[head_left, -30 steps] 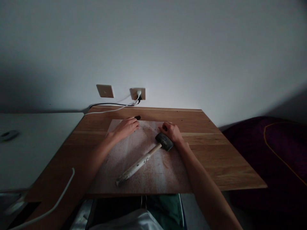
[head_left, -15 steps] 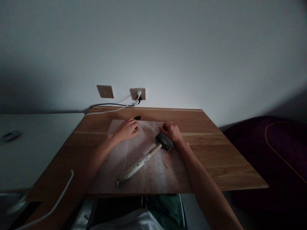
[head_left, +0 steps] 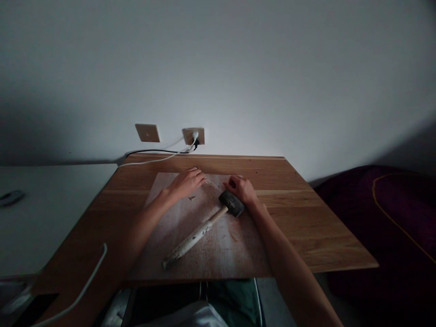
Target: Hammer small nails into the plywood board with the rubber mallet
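My left hand [head_left: 189, 181] is over the far part of a worn board [head_left: 211, 254], its fingers drawn together and pointing right. Something small and pale shows by the fingertips, too small to name. My right hand [head_left: 241, 188] rests curled at the board's far right, just beyond the mallet head; what its fingers hold, if anything, is hidden. Between my forearms lies a mallet [head_left: 231, 203] with a black head, its pale, worn handle running diagonally to the near left. Neither hand grips it. A small thin fragment [head_left: 191, 198] lies on the board below my left hand.
The board lies on a wooden table [head_left: 316, 231] against a wall. A wall socket [head_left: 193, 136] holds plugs, with a white cable [head_left: 146, 162] and a black one running left. A white surface [head_left: 51, 227] adjoins at left. Dark purple fabric [head_left: 384, 218] bulks at right.
My left hand has moved right towards my right hand, and its fingers have come together. The small fragment now shows on the board. My right hand and the mallet stay put.
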`<state>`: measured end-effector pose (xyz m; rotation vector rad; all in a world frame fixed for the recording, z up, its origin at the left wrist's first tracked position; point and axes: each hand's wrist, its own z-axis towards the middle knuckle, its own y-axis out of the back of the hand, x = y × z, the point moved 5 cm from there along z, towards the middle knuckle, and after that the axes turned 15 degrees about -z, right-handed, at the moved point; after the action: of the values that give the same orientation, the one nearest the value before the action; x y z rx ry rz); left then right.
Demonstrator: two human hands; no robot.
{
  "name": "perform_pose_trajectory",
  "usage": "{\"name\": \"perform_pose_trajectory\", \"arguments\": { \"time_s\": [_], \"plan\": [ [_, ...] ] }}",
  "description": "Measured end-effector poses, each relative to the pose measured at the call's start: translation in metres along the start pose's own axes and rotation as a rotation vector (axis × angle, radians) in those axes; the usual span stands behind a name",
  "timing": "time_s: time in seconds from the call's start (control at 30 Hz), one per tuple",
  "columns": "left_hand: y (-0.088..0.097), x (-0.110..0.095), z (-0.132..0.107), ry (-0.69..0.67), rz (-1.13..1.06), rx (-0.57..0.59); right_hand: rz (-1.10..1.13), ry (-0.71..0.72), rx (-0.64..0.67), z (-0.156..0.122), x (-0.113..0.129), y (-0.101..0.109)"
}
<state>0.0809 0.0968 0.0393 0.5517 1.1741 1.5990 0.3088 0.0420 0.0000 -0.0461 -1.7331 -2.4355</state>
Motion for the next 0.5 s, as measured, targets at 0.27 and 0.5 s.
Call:
{"name": "perform_pose_trajectory", "arguments": {
  "time_s": [0.27,0.5],
  "plan": [
    [0.005,-0.007,-0.022,0.024,-0.073,0.131,0.006,0.007,0.005,0.0,0.001,0.002],
    [0.002,-0.004,-0.025,0.093,-0.07,0.028,0.002,0.007,0.003,0.0,0.001,0.002]
  ]
}}
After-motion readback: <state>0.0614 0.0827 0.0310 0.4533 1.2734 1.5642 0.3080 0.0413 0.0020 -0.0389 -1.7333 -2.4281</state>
